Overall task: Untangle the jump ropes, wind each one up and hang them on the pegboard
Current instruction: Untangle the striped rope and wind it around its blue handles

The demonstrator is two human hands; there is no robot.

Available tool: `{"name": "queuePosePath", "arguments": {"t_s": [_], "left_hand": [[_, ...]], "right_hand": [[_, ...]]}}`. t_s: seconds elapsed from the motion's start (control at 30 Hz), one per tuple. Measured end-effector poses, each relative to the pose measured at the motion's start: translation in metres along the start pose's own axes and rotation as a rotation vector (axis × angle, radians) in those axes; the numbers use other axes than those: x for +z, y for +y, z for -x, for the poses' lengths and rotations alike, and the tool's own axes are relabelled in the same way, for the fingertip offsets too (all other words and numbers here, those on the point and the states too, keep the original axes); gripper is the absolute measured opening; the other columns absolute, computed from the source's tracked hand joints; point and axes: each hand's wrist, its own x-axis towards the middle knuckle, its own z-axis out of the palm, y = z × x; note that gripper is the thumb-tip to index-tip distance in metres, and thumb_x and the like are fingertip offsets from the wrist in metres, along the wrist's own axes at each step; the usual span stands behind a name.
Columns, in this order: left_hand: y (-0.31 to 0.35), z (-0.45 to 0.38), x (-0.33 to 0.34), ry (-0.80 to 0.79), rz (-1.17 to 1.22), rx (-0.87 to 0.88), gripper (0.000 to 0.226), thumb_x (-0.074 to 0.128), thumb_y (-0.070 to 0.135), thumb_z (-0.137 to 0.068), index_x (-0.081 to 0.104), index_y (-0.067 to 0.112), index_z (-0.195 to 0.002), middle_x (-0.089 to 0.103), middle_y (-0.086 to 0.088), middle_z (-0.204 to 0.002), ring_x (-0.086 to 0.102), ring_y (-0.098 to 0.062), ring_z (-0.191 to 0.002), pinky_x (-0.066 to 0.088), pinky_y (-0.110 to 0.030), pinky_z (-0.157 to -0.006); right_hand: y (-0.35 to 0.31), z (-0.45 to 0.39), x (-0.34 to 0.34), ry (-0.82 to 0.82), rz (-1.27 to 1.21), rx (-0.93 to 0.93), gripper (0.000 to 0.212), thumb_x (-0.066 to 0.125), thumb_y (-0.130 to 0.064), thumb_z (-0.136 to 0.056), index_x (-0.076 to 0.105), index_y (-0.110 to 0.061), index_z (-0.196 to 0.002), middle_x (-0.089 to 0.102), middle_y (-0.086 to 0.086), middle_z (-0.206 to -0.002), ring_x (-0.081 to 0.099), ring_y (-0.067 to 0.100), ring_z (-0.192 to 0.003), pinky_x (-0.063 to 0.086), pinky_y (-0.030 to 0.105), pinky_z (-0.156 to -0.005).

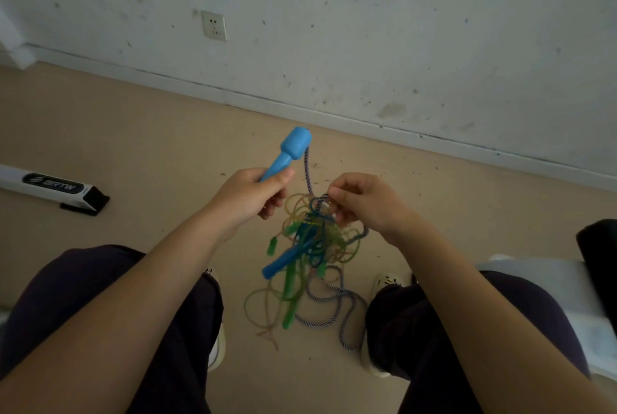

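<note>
While the left hand (248, 195) grips a smooth blue plastic handle (287, 153) pointing upward, a braided blue-and-white cord (309, 176) descends from it into the tangled ropes (309, 240), glossy green and yellow loops pinched by the right hand (364, 203) above the beige floor (133, 133).

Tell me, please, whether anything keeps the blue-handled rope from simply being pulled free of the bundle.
Yes. The left hand holds one blue handle, but its striped cord runs into the tangle that the right hand pinches; yellow-green cords and green handles loop round it there. No pegboard is in view.
</note>
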Motion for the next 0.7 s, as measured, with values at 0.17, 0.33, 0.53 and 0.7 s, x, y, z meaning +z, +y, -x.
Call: {"name": "queuePosePath", "arguments": {"t_s": [0.17, 0.33, 0.53, 0.7], "left_hand": [[-0.008, -0.002, 0.009, -0.038, 0.051, -0.018, 0.025, 0.076, 0.025, -0.086, 0.052, 0.017, -0.081, 0.048, 0.006, -0.057, 0.045, -0.011, -0.051, 0.042, -0.028, -0.054], [-0.006, -0.003, 0.014, 0.059, 0.095, -0.111, 0.041, 0.085, 0.039, -0.075, 0.050, 0.016, -0.078, 0.044, 0.006, -0.048, 0.039, -0.013, -0.042, 0.037, -0.026, -0.046], [-0.007, -0.003, 0.015, 0.022, 0.134, -0.144, 0.038, 0.083, 0.039, -0.077, 0.059, 0.014, -0.092, 0.044, 0.008, -0.050, 0.034, -0.010, -0.041, 0.031, -0.023, -0.039], [-0.007, -0.003, 0.016, 0.026, 0.120, -0.134, 0.028, 0.081, 0.029, -0.082, 0.065, 0.011, -0.096, 0.045, 0.006, -0.049, 0.036, -0.009, -0.040, 0.032, -0.021, -0.038]], "right_hand": [[0.004, -0.001, 0.002, -0.053, -0.088, -0.038, 0.016, 0.052, -0.009, -0.100, 0.060, -0.012, -0.087, 0.069, 0.013, -0.094, 0.070, 0.025, -0.083, 0.058, 0.037, -0.080], [0.004, -0.001, 0.004, -0.143, -0.161, -0.140, 0.017, 0.049, -0.010, -0.101, 0.061, -0.013, -0.089, 0.070, 0.007, -0.090, 0.069, 0.025, -0.089, 0.056, 0.040, -0.085], [0.004, -0.003, 0.006, -0.179, -0.314, -0.225, 0.016, 0.053, -0.022, -0.092, 0.059, -0.007, -0.094, 0.069, 0.013, -0.091, 0.067, 0.022, -0.089, 0.054, 0.033, -0.086], [0.005, -0.005, 0.006, -0.202, -0.451, -0.247, 0.015, 0.048, -0.020, -0.095, 0.054, -0.005, -0.094, 0.068, 0.013, -0.087, 0.066, 0.029, -0.092, 0.054, 0.034, -0.084]]}}
